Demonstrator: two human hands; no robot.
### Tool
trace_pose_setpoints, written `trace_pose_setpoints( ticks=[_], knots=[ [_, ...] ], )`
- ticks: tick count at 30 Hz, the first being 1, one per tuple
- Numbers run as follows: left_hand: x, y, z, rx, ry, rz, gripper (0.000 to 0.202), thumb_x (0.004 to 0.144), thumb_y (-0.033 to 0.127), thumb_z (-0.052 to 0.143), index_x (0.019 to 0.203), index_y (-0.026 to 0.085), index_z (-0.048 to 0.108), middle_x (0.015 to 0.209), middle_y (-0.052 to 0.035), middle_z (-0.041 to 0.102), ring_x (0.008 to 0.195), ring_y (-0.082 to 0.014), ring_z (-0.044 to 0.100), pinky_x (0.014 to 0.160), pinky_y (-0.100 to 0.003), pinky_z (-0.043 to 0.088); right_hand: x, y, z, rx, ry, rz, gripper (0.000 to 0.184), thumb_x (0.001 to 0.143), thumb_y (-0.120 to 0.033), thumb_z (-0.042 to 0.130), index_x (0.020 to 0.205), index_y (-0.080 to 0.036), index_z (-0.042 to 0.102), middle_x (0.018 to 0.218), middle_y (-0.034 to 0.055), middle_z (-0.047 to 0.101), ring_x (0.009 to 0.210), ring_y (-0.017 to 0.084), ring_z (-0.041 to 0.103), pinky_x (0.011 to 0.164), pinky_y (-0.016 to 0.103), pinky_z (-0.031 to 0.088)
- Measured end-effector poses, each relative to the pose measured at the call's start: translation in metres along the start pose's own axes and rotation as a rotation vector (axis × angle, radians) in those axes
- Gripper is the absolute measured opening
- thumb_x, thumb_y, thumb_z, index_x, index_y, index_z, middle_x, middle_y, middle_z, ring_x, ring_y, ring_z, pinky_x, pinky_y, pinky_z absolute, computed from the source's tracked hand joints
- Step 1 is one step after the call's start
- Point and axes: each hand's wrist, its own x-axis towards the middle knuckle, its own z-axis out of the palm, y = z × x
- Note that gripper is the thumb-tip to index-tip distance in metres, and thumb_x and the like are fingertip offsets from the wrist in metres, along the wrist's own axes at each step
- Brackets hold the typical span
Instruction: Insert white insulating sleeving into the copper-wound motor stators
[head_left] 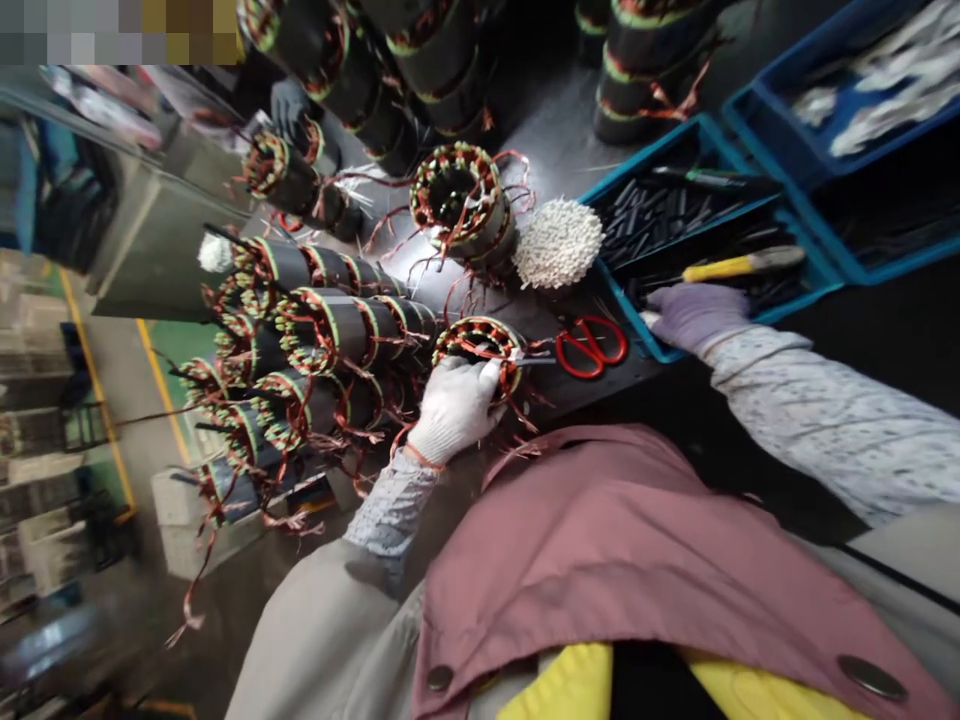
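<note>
My left hand (pixel 456 405), in a white knit glove, is closed around the rim of a motor stator (pixel 480 340) with copper windings that stands on the dark bench in front of me. My right hand (pixel 694 315), in a pale purple glove, reaches over the near edge of a blue tray (pixel 637 335) of dark sleeving pieces; its fingers curl down at the tray's rim and what they hold, if anything, is hidden. Red-handled scissors (pixel 592 347) lie between my two hands.
Another stator (pixel 461 205) stands upright behind, next to a white bundle of tubes (pixel 559 242). Several stators (pixel 322 340) lie stacked on their sides at the left. A yellow-handled tool (pixel 739 264) rests in the tray. More blue bins (pixel 847 100) stand at the back right. Another person's gloved hand (pixel 289 105) shows at the back left.
</note>
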Motion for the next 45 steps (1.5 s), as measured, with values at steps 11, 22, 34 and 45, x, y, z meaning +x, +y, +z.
trace_pose_setpoints(
  ticks=[11, 22, 34, 45],
  knots=[
    [-0.003, -0.002, 0.002, 0.044, 0.023, 0.013, 0.05, 0.084, 0.037, 0.062, 0.128, 0.014, 0.059, 0.094, -0.0096, 0.075, 0.089, -0.0267, 0.07, 0.088, -0.04, 0.047, -0.021, 0.021, 0.004, 0.298, 0.337, 0.203, 0.033, 0.096, -0.022, 0.055, 0.113, 0.002, 0.07, 0.114, 0.0302, 0.066, 0.117, 0.036, 0.06, 0.09, 0.049, 0.041],
    [-0.003, -0.003, 0.002, 0.063, -0.015, 0.014, 0.038, 0.083, 0.039, 0.063, 0.113, 0.016, 0.064, 0.088, -0.0094, 0.073, 0.087, -0.0254, 0.069, 0.087, -0.039, 0.048, -0.078, -0.052, 0.036, 1.606, 0.086, -0.092, 0.021, 0.073, -0.029, 0.075, 0.089, -0.014, 0.077, 0.061, 0.0003, 0.067, 0.048, 0.01, 0.054, 0.049, 0.023, 0.051],
    [-0.003, -0.003, 0.002, 0.006, -0.021, 0.037, 0.038, 0.084, 0.036, 0.061, 0.117, 0.016, 0.062, 0.089, -0.0092, 0.073, 0.087, -0.0246, 0.069, 0.091, -0.04, 0.047, -0.053, -0.074, 0.037, 0.86, 0.378, -0.566, 0.018, 0.084, -0.031, 0.063, 0.09, -0.027, 0.079, 0.096, 0.003, 0.077, 0.092, 0.022, 0.072, 0.089, 0.034, 0.057],
    [-0.006, -0.012, 0.003, 0.015, 0.0, 0.048, 0.036, 0.082, 0.034, 0.062, 0.113, 0.016, 0.065, 0.088, -0.0098, 0.074, 0.086, -0.0251, 0.07, 0.085, -0.039, 0.05, -0.049, -0.093, 0.051, 0.592, 0.381, -0.792, 0.029, 0.088, -0.02, 0.052, 0.106, -0.018, 0.075, 0.1, 0.0096, 0.076, 0.093, 0.022, 0.072, 0.084, 0.031, 0.057]
  ],
)
